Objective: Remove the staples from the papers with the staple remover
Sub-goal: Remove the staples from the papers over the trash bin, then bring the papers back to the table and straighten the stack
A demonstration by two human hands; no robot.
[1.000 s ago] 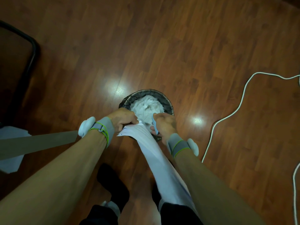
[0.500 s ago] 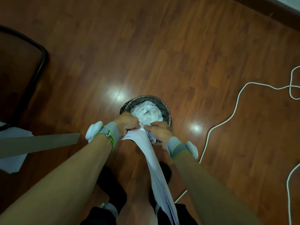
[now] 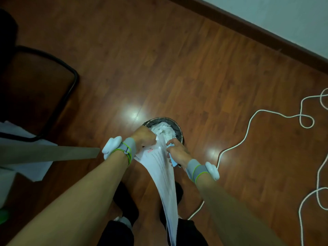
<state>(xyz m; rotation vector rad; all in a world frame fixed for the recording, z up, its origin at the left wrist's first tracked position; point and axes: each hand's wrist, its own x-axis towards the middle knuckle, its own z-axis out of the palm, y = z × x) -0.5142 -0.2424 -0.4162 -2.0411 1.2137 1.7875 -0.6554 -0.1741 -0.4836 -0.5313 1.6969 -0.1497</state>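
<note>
A stack of white printed papers (image 3: 162, 167) hangs from my hands down toward my legs, its top corner held over a small round wastebasket (image 3: 178, 127) full of crumpled white paper. My left hand (image 3: 144, 136) pinches the top corner of the papers. My right hand (image 3: 177, 151) grips a light blue staple remover (image 3: 172, 161) pressed against the papers' right edge near that corner. The remover's jaws and any staple are hidden by my fingers.
The basket stands on a dark wooden floor. A white cable (image 3: 248, 125) snakes across the floor at the right. A table edge (image 3: 49, 154) with loose sheets (image 3: 26, 167) juts in from the left, behind it a black chair frame (image 3: 71, 86). Wall and skirting run along the top right.
The view has tilted up and away, showing the wall. My hands stay over the basket; the papers have turned more edge-on and the right hand has shifted slightly lower along their edge.
</note>
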